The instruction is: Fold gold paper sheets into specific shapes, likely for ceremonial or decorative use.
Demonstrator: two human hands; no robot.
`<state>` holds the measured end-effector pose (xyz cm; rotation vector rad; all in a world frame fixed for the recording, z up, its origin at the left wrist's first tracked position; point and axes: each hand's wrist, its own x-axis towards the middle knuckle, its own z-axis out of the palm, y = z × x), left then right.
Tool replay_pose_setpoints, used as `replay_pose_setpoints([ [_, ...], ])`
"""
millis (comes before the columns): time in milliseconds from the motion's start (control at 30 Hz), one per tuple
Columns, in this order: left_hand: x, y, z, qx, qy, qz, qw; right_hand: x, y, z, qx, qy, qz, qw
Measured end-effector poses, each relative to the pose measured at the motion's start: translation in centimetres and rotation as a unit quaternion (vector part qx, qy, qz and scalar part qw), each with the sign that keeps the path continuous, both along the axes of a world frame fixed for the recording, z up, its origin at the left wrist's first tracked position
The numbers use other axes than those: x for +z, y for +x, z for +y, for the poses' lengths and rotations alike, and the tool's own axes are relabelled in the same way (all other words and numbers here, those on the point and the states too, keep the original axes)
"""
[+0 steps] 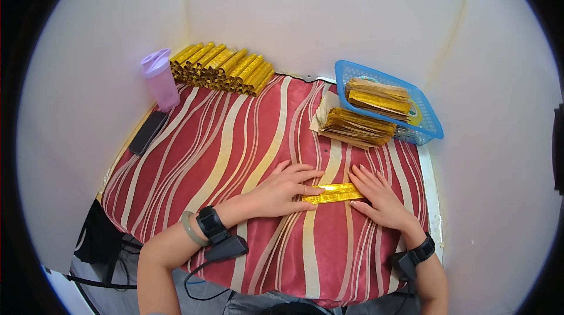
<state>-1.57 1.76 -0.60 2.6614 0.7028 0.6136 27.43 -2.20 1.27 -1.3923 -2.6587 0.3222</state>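
A strip of folded gold foil paper (333,193) lies flat on the striped cloth, slightly slanted. My left hand (285,190) rests at its left end, fingers stretched out, with one fingertip on the foil and the thumb along the near edge. At the other end, my right hand (379,197) lies with straight fingers over the strip's right tip, which it hides. A stack of flat gold and tan paper sheets (355,127) sits beyond the hands, leaning by a blue plastic basket (426,118). More of these sheets (379,98) lie inside the basket.
Many rolled gold paper tubes (223,68) are piled at the back left. Beside them stand a lilac lidded cup (161,83) and a black phone (148,133). Red striped cloth (205,133) covers the table, with pale walls (323,15) around. Black devices (226,247) are strapped to my wrists.
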Motion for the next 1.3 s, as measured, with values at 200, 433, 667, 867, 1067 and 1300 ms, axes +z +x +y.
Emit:
replay_pose_setpoints([
  [200,0.6,0.5,0.0,0.045,-0.033,-0.103,0.993,1.1,-0.1,-0.5,-0.038,0.098,0.247,0.963],
  [433,0.7,1.1,0.2,0.095,-0.054,-0.147,0.983,1.1,0.2,-0.5,0.027,0.137,0.200,0.970],
  [667,0.9,1.6,0.3,0.148,-0.077,-0.171,0.971,1.5,-0.3,-0.5,0.061,0.218,0.135,0.965],
  [867,1.0,1.7,0.3,0.200,-0.099,-0.158,0.962,1.0,-0.3,-0.5,0.064,0.226,0.102,0.967],
  [1067,2.3,2.0,-0.4,0.244,-0.005,-0.281,0.928,0.6,-0.2,-0.3,0.099,0.290,0.070,0.949],
  [1300,1.9,1.1,-1.0,0.028,0.189,-0.104,0.976,0.7,0.3,-0.5,0.077,0.258,0.079,0.960],
])
